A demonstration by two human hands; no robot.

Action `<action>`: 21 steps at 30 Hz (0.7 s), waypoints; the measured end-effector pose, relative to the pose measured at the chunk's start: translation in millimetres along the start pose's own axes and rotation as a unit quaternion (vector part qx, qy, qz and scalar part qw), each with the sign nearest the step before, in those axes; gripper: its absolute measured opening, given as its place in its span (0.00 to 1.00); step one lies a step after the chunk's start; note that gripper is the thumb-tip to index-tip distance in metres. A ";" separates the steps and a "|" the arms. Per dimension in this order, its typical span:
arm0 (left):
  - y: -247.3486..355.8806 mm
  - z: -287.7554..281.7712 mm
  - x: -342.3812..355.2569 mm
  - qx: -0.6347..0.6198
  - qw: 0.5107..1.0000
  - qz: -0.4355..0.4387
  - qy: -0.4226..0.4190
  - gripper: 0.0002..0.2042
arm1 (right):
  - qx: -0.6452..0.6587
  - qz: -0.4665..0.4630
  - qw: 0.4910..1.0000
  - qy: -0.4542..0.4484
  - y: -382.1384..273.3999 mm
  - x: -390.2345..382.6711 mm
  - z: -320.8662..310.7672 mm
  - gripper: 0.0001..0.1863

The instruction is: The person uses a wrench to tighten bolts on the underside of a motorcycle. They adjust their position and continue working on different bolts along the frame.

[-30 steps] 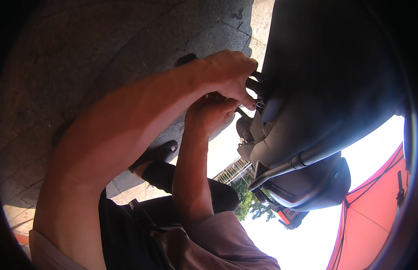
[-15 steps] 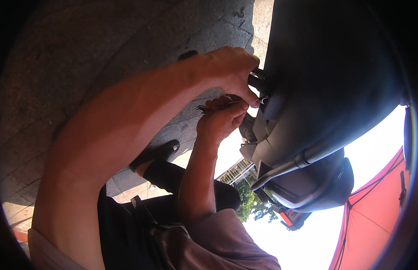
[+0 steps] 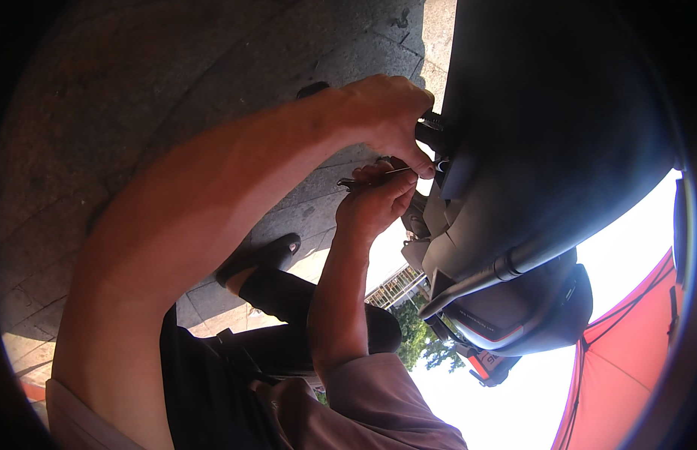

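My left hand (image 3: pixel 397 116) reaches across from the left, its fingers curled around a black cylindrical part (image 3: pixel 431 135) on the edge of a large dark vehicle body (image 3: pixel 543 127). Its thumb points down beside a small shiny round fitting (image 3: pixel 441 166). Just below, my right hand (image 3: pixel 372 202) is closed on a slim metal tool (image 3: pixel 397 171). One end of the tool (image 3: pixel 347 183) sticks out behind the fingers and looks forked. The other end runs toward the left thumb and the fitting; whether it touches the fitting I cannot tell.
A dark tubular bar (image 3: pixel 476 281) runs along the vehicle, with a rounded dark housing (image 3: pixel 521 311) beyond it. Stone paving (image 3: pixel 176 67) lies to the left, with my dark shoe (image 3: pixel 277 255) on it. A red canopy (image 3: pixel 626 345) hangs at the lower right.
My right hand and the metal tool have shifted slightly right, nearer the vehicle. My left hand stays at the black part, almost unmoved.
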State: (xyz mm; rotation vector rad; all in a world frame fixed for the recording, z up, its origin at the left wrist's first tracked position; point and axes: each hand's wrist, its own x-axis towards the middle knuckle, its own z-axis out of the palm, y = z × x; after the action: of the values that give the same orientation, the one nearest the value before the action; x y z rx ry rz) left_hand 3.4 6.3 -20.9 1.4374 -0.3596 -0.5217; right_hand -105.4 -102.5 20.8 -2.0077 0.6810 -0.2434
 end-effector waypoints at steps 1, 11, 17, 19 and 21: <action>-0.3 0.0 -0.3 0.003 1.000 0.000 0.000 0.28 | 0.026 0.004 1.000 0.001 -0.5 0.2 10.8 0.20; 1.1 -1.4 0.3 0.015 1.000 -0.006 -0.003 0.29 | -0.224 -0.051 0.973 0.014 -13.6 7.3 -19.2 0.21; 0.9 -0.2 -0.6 0.023 1.000 0.011 -0.004 0.29 | -0.325 -0.244 0.913 -0.028 -10.8 31.7 -57.6 0.23; -1.0 1.2 -2.0 0.012 1.000 0.010 0.010 0.29 | -0.256 -0.182 0.948 -0.052 1.3 17.6 -53.1 0.21; -2.7 5.3 -3.4 0.024 0.999 0.022 0.038 0.27 | -0.178 -0.098 0.976 -0.081 20.4 -5.7 -48.2 0.20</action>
State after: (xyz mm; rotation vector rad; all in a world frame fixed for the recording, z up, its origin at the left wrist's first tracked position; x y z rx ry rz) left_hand -2.6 3.5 -22.7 1.4875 -0.3435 -0.4238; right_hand -138.4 -142.7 28.8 -2.4116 0.4435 -0.0741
